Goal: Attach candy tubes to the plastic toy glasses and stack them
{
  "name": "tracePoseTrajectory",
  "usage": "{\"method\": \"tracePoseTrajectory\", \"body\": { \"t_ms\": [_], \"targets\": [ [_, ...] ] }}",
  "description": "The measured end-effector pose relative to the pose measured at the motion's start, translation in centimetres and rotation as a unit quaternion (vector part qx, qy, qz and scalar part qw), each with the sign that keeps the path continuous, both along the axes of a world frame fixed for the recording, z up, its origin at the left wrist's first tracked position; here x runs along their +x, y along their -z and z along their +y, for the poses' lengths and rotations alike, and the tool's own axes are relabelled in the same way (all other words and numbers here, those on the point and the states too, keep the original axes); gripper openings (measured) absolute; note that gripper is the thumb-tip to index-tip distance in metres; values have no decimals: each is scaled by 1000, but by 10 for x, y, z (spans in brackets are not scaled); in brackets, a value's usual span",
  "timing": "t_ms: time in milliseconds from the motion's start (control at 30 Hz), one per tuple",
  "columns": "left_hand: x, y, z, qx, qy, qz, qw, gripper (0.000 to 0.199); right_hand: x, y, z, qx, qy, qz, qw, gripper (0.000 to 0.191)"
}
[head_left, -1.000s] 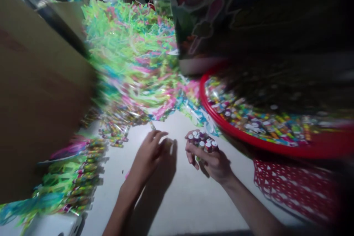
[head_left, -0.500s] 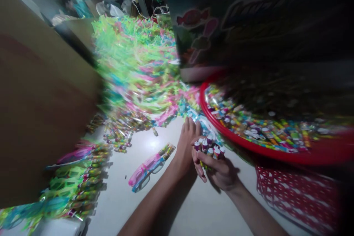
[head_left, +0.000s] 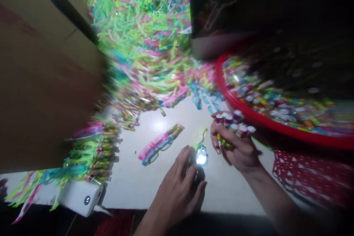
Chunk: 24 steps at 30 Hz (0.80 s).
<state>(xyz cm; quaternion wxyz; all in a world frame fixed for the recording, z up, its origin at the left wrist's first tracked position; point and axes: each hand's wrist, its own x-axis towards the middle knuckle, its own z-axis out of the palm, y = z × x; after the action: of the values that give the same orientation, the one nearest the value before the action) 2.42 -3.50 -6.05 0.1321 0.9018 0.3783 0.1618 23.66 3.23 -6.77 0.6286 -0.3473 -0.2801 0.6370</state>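
The right hand (head_left: 239, 151) was clenched around a bundle of small capped tubes (head_left: 235, 123), which had white-and-red caps and were held upright across the fingers. The left hand (head_left: 175, 188) lay curved over a small translucent plastic piece (head_left: 201, 155) with a yellow-green upper part and a bright glint; whether the hand was gripping it could not be determined. The piece rested just beyond the left fingertips, between the two hands.

Both hands worked above a white tabletop (head_left: 229, 188). A pair of pink-and-blue plastic novelty glasses (head_left: 161, 144) lay flat on it, near the left hand. Beyond them rose a large heap of shredded plastic strips (head_left: 138, 33) in green, pink and blue. A red round basin (head_left: 235, 100) with a smooth rim, filled with wrapped candy tubes (head_left: 276, 108), stood just beyond the right hand.

A corrugated cardboard box (head_left: 41, 81) blocked the left side of the view. Rows of green glasses with candy tubes (head_left: 91, 158) lay along its base, near a white plastic device (head_left: 79, 198) with a round button. A red mesh (head_left: 306, 169) lay at lower right, and a dark printed carton (head_left: 221, 3) stood at upper right.
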Motion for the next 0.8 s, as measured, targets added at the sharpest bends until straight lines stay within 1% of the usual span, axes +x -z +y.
{"method": "tracePoseTrajectory", "body": {
  "t_ms": [33, 100, 167, 233, 300, 367, 433, 467, 500, 533, 567, 600, 633, 667, 733, 767, 800],
  "targets": [
    [-4, -1, -5, 4, -28, 15, 999, 30, 0, -3, -2, 1, 16, -18, 1000, 38],
    [-5, 1, -10, 20, -91, 42, 995, 44, 0, -7, -10, -1, 28, -72, 997, 36],
    [-1, 4, -10, 37, -153, 67, 985, 57, 0, -7, -23, -32, 14, -128, 991, 34],
    [7, 8, -7, 44, -190, 98, 976, 57, 0, -4, -37, -74, -4, -169, 983, 36],
    [14, 9, -3, 44, -202, 137, 969, 47, 0, 2, -50, -95, -2, -190, 977, 38],
    [15, 8, 0, 45, -188, 176, 965, 39, 0, 8, -58, -96, 5, -206, 974, 39],
    [12, 4, 2, 27, -162, 193, 967, 41, 0, 10, -61, -102, 10, -220, 970, 39],
    [8, 1, 4, 3, -152, 180, 972, 44, -1, 9, -60, -105, 10, -226, 968, 38],
    [4, -1, 5, -38, -146, 147, 978, 43, -2, 8, -60, -106, 9, -231, 967, 38],
    [1, -4, 7, -93, -148, 95, 980, 38, -3, 7, -58, -105, 10, -235, 966, 37],
    [-3, -7, 9, -156, -161, 29, 974, 30, -4, 5, -57, -103, 12, -239, 965, 37],
    [-5, -9, 12, -221, -185, -43, 957, 19, -4, 4, -56, -102, 13, -243, 965, 36],
    [-6, -12, 14, -284, -214, -118, 927, 10, -4, 3, -55, -102, 12, -245, 964, 36],
    [-6, -14, 16, -345, -245, -191, 886, 15, -4, 4, -55, -100, 12, -247, 964, 36],
    [-2, -17, 19, -447, -291, -327, 780, 29, -2, 6, -55, -94, 2, -255, 962, 34],
    [1, -18, 19, -484, -299, -386, 726, 34, -1, 8, -56, -87, -7, -260, 962, 33],
    [5, -18, 20, -509, -299, -435, 680, 37, 1, 10, -56, -76, -19, -266, 961, 32]
  ]
}}
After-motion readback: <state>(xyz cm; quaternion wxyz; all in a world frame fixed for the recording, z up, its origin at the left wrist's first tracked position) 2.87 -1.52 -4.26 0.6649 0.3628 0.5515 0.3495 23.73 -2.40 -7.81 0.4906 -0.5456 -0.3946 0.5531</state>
